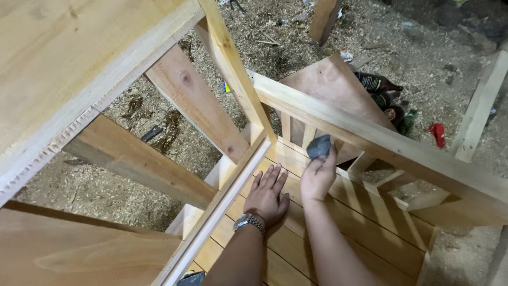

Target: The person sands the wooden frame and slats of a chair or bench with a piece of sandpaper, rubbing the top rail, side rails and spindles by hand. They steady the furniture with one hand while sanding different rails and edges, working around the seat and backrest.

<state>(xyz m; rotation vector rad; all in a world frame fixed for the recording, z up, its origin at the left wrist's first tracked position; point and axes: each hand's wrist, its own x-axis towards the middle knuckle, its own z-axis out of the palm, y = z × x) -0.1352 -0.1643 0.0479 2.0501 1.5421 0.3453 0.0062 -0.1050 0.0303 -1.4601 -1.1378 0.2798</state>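
My left hand (268, 196) lies flat, fingers spread, on the slatted wooden panel (360, 222) low inside a pale timber frame; a metal watch (250, 221) sits on its wrist. My right hand (318, 177) is just beside it, holding a dark grey folded piece, seemingly sandpaper (319, 146), against the base of a short upright slat (308, 135) under the long top rail (381, 140).
A thin upright post (235, 74) and diagonal braces (196, 100) stand left of my hands. A broad board (58, 58) fills the upper left. Sawdust covers the floor (423, 47). Dark bottles (381, 87), a red object (438, 133) and a plywood sheet (333, 85) lie beyond the rail.
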